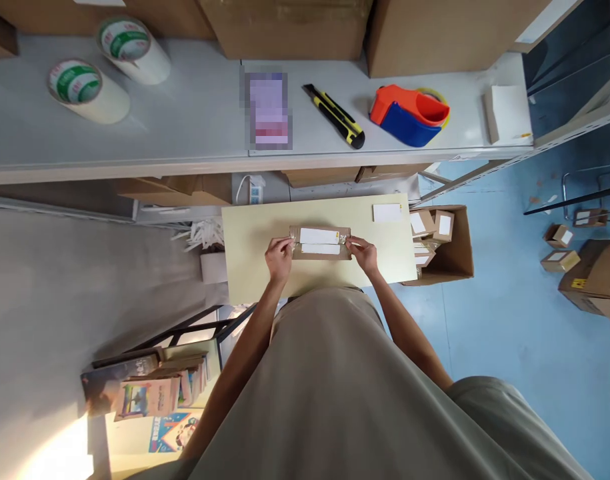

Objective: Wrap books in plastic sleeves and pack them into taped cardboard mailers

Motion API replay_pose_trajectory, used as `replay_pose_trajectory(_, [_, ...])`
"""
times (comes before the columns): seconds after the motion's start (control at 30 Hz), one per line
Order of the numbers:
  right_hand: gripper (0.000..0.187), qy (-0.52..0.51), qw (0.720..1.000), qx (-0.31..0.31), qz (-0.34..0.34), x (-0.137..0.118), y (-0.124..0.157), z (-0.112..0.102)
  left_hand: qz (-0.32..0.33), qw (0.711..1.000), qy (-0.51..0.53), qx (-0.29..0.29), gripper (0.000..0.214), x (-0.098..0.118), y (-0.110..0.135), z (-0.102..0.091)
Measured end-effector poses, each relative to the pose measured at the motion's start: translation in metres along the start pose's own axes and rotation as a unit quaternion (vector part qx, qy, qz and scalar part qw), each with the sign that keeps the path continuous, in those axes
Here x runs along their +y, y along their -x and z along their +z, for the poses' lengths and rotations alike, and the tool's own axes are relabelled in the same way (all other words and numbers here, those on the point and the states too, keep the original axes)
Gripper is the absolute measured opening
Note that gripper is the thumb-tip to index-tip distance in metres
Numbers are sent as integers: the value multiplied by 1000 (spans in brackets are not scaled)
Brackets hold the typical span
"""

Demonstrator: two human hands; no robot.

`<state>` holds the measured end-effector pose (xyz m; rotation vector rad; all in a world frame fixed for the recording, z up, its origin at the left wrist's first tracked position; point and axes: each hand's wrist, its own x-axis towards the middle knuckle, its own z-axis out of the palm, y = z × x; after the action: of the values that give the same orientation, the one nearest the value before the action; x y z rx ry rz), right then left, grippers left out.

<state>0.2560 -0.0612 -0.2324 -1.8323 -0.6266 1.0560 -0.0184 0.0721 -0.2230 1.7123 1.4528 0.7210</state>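
The left hand [279, 259] and right hand [363, 255] pinch the ends of a little brown box [319, 243], its white labels already on, while more lie in the big carton [459, 263].

No legible text: green print on tape rolls [75, 83] too small (white labels [319, 236] on parcel [295, 233] likewise).

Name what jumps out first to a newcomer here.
The left hand and right hand pinch the ends of a small cardboard box on the pale yellow table. Above it, on the grey shelf, sit a bright orange-and-blue tape dispenser and a yellow-black utility knife.
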Motion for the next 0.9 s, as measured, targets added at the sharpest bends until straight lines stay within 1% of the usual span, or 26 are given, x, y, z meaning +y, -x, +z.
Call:
replay_pose_trajectory(0.1, [42, 9, 1000, -2, 11, -1, -2, 1, -8, 1000, -18, -15, 21, 2, -4, -7])
replay_pose_trajectory(0.17, [38, 19, 1000, -4, 5, -3, -1, 1, -5, 999, -35, -33, 20, 5, -6, -12])
replay_pose_trajectory(0.27, [30, 50, 998, -22, -29, -12, 0, 0, 20, 995, -85, -53, 19, 12, -10, -18])
replay_pose_trajectory(0.33, [25, 107, 991, -51, -63, -25, -1, -5, 54, 989, -131, -51, 25, 24, -15, -17])
replay_pose_trajectory(0.37, [23, 145, 984, -62, -86, -35, -3, -9, 77, 984, -150, -49, 30, 34, -18, -14])
replay_pose_trajectory(0.43, [25, 215, 963, -54, -152, -65, -11, -23, 136, 976, -162, -49, 37, 63, -29, -3])
replay_pose_trajectory(0.47, [26, 240, 950, -33, -196, -85, -17, -31, 170, 972, -156, -51, 36, 82, -35, 3])
replay_pose_trajectory(0.57, [36, 265, 903, 75, -331, -160, -43, -64, 270, 956, -106, -45, 32, 154, -60, 25])
replay_pose_trajectory(0.63, [40, 291, 864, 141, -387, -211, -66, -85, 313, 947, -67, -31, 31, 206, -77, 36])
replay_pose_trajectory(0.7, [46, 330, 837, 176, -399, -251, -94, -100, 345, 938, -29, -16, 32, 253, -90, 43])
replay_pose_trajectory(0.77, [50, 365, 829, 173, -387, -276, -123, -108, 363, 932, -1, -8, 33, 290, -97, 46])
replay_pose_trajectory(0.83, [49, 384, 832, 147, -372, -287, -146, -110, 369, 929, 20, -6, 33, 314, -99, 48])
replay_pose_trajectory(0.9, [41, 394, 838, 124, -356, -290, -159, -108, 362, 931, 41, -6, 32, 323, -95, 49])
